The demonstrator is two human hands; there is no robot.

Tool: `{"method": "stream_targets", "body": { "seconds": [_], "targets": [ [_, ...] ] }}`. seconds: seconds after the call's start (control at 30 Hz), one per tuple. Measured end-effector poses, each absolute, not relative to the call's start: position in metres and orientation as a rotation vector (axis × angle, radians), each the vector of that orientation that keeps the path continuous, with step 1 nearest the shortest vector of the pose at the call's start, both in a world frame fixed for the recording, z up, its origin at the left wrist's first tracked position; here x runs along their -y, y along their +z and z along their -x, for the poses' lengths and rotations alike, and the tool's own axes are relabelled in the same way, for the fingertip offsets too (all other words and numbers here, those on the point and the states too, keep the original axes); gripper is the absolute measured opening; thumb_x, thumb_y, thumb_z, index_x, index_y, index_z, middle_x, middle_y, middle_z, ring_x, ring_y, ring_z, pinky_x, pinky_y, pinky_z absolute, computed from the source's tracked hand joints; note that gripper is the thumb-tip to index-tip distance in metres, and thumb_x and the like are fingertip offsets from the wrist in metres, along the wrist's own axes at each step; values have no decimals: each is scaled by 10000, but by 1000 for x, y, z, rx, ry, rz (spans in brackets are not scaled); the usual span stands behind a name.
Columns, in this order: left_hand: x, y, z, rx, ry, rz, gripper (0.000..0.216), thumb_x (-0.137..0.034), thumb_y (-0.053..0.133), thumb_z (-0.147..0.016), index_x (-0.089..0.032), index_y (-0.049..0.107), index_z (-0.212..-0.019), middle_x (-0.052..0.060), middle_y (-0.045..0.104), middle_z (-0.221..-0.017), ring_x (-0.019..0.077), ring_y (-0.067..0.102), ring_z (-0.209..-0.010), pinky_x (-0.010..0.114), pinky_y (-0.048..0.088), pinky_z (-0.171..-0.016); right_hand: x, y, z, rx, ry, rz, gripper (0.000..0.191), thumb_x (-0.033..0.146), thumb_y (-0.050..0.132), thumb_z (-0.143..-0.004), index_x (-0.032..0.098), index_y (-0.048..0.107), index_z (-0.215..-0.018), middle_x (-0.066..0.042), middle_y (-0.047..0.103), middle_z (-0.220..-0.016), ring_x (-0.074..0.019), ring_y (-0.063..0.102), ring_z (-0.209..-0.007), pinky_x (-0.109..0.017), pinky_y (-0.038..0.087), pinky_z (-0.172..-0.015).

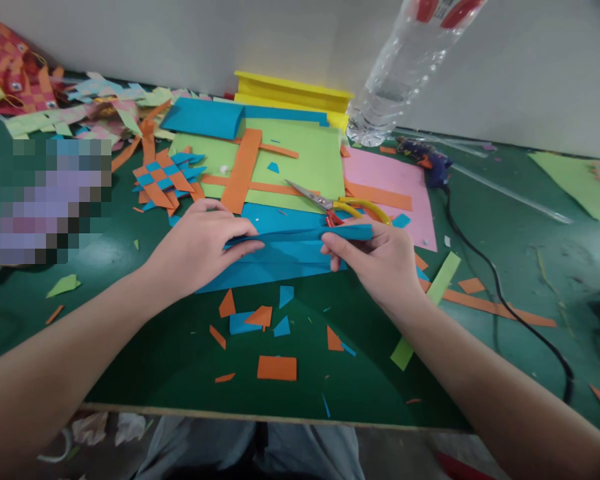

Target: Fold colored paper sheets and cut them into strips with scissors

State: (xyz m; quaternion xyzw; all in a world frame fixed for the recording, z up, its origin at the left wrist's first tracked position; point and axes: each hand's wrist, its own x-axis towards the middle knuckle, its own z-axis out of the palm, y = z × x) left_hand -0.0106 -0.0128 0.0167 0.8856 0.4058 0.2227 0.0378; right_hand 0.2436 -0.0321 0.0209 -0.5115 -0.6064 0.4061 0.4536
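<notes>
Between my two hands stretches a folded blue paper strip [295, 235], held level above the table. My left hand [205, 243] pinches its left end between thumb and fingers. Toward the right end, the thumb and fingers of my right hand [375, 257] grip the same strip. Beneath it lies a larger sheet of blue paper [280, 257]. Just beyond my right hand rest scissors [325, 203] with yellow and red handles, blades pointing left. A woven orange and blue paper piece [165, 177] sits past my left hand. Green paper [300, 160] with an orange strip [243, 170] lies behind.
Paper scraps, among them an orange rectangle [277, 368], dot the green table [170, 373]. A water bottle [400, 73] stands at the back. A dark corded tool [430, 163] lies right, its black cable [495, 273] running forward. Pink paper [390, 180] and a pixelated patch [40, 207] flank the middle.
</notes>
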Motion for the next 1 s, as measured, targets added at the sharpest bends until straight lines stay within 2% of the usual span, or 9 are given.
{"method": "stream_targets", "body": {
  "seconds": [0.3, 0.5, 0.6, 0.67, 0.8, 0.9, 1.0],
  "targets": [
    [8, 14, 17, -1367, 774, -2728, 344, -490, 484, -975, -249, 724, -920, 32, 732, -786, 242, 633, -816, 406, 466, -820, 27, 15, -250, 1426, 957, 1276, 167, 338, 759, -782, 228, 679, -684, 10, 684, -652, -102, 567, -444, -292, 487, -445],
    [9, 15, 18, -1324, 840, -2761, 378, -472, 463, -992, -259, 752, -872, 16, 742, -737, 247, 639, -875, 420, 454, -878, 27, 14, -250, 1411, 959, 1288, 173, 348, 769, -764, 233, 683, -668, 7, 690, -648, -111, 563, -434, -307, 483, -440],
    [10, 18, 18, -1363, 771, -2747, 305, -438, 509, -982, -241, 741, -983, 19, 753, -853, 228, 646, -853, 429, 452, -908, 27, 15, -249, 1425, 961, 1278, 163, 352, 767, -769, 233, 693, -685, 3, 703, -659, -117, 579, -442, -311, 510, -458],
    [12, 20, 15, -1373, 735, -2750, 266, -388, 528, -981, -219, 712, -1072, 34, 746, -952, 214, 657, -855, 446, 447, -941, 28, 16, -248, 1475, 992, 1262, 141, 348, 760, -779, 233, 707, -717, 0, 711, -658, -133, 620, -481, -326, 549, -519],
    [20, 25, 7, -1236, 777, -2880, 223, -334, 524, -985, -209, 693, -1060, 52, 735, -925, 223, 666, -891, 484, 404, -1005, 32, 19, -244, 1634, 1135, 1223, 124, 330, 747, -794, 219, 743, -849, 8, 714, -615, -170, 703, -593, -340, 590, -641],
    [26, 27, 1, -1158, 785, -2891, 200, -320, 502, -995, -256, 688, -1034, 15, 742, -923, 196, 678, -879, 475, 373, -1054, 36, 20, -243, 1762, 1178, 1191, 166, 322, 731, -811, 222, 761, -940, 14, 733, -632, -170, 718, -634, -310, 580, -653],
    [30, 28, -4, -1074, 785, -2875, 197, -303, 494, -998, -280, 690, -1009, -10, 751, -906, 182, 687, -861, 462, 366, -1063, 38, 21, -243, 1863, 1150, 1170, 172, 319, 714, -827, 237, 771, -967, 21, 739, -632, -161, 709, -636, -275, 547, -597]
  ]
}}
